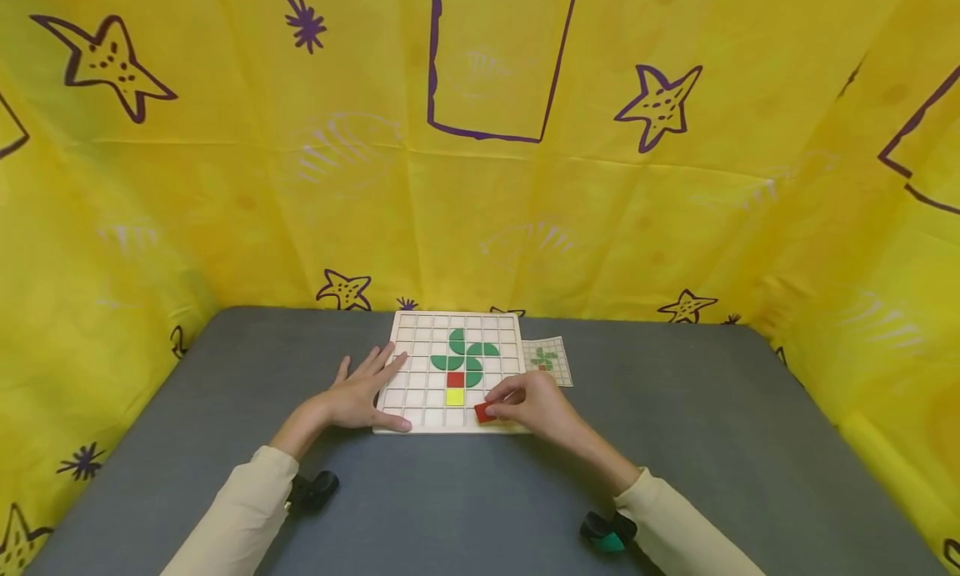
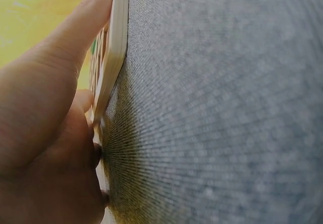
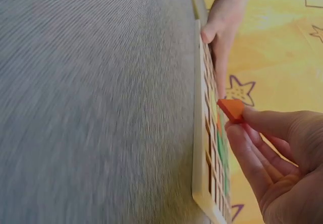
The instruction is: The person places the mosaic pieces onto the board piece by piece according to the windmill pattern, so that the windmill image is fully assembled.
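A pale wooden grid board [image 1: 429,415] lies on the table. On it sit several green curved pieces [image 1: 473,371] in a pinwheel, with a red square tile [image 1: 455,380] below them and a yellow square tile [image 1: 454,397] under that. My left hand [image 1: 363,395] rests spread on the board's left edge, thumb at the near corner. Between thumb and fingers, my right hand [image 1: 534,403] pinches a red tile [image 3: 231,110]. In the right wrist view this tile is tilted and held just over the board, near its front right part in the head view.
A small pattern card [image 1: 561,368] with a printed green and red design lies at the board's right, partly behind my right hand. The dark grey table [image 1: 675,409] backs onto a yellow cloth [image 1: 480,184] with drawn starfish. Black bands [image 1: 609,530] sit at both wrists.
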{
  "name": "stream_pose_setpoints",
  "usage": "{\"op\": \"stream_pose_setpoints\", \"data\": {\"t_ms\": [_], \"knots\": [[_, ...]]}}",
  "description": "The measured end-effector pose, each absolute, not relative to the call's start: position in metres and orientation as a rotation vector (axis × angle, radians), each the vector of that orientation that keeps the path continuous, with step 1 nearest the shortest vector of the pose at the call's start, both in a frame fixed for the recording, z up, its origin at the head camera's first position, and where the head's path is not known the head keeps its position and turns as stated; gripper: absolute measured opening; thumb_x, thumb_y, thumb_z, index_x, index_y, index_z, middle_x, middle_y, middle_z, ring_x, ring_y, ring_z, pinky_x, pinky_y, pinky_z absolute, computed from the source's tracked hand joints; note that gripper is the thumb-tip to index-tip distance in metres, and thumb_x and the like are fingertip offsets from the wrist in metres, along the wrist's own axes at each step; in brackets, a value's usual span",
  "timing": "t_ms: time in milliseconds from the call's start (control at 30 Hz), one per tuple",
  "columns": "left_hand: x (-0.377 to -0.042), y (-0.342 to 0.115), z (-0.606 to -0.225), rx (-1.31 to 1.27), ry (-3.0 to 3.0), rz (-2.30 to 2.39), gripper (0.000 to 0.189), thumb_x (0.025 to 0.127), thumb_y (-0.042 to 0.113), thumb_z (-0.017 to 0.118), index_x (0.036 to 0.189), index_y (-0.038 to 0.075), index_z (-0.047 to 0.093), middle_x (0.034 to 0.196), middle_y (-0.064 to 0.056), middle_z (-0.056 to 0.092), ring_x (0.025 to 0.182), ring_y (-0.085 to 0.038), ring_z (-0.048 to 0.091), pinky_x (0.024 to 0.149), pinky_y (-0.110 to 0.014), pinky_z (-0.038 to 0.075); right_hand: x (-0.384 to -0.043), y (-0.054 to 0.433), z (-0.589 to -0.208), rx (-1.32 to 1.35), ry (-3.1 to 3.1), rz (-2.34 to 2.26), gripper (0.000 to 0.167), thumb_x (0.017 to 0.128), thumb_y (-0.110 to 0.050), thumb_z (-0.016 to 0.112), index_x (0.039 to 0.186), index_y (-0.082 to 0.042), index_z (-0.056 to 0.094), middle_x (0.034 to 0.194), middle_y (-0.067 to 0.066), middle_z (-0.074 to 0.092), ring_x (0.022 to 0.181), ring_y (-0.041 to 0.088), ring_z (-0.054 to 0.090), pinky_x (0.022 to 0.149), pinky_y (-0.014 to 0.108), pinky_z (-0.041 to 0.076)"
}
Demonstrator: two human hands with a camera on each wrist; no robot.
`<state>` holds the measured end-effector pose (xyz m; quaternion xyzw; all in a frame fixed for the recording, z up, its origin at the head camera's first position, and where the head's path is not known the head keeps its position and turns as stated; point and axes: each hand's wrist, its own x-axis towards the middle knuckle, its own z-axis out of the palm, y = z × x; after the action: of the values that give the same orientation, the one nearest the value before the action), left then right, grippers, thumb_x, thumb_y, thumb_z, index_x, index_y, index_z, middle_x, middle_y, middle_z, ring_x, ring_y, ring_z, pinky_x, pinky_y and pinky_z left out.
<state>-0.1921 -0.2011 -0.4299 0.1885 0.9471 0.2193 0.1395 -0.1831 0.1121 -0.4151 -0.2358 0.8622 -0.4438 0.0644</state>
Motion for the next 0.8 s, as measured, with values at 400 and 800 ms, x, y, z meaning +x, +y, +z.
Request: {"op": "stream_pose_setpoints", "data": {"t_ms": [400, 800], "knots": [[-0.189, -0.200, -0.427, 0.543, 2.736, 0.645, 0.115, 0.074, 0.063, 0.075, 0.157, 0.008, 0.018, 0.163, -0.021, 0.003, 0.147, -0.044, 0.001, 0.108, -0.070, -0.008, -0.183, 0.078, -0.430, -0.608, 2.603, -1.372, 0.007, 0.080, -0.014, 0.082, 0.085, -0.010, 0.079, 0.076, -0.006, 0.071, 0.065, 0.007, 0.061, 0.058, 0.023, 0.049], [-0.195, -0.196, -0.431, 0.552, 2.735, 0.642, 0.117, 0.073, 0.066, 0.074, 0.157, 0.009, 0.017, 0.163, -0.020, 0.002, 0.148, -0.043, 0.000, 0.109, -0.069, -0.008, -0.186, 0.073, -0.424, -0.737, 2.673, -1.158, 0.005, 0.082, -0.013, 0.080, 0.082, -0.008, 0.079, 0.073, -0.007, 0.071, 0.070, 0.005, 0.057, 0.061, 0.022, 0.047]]}}
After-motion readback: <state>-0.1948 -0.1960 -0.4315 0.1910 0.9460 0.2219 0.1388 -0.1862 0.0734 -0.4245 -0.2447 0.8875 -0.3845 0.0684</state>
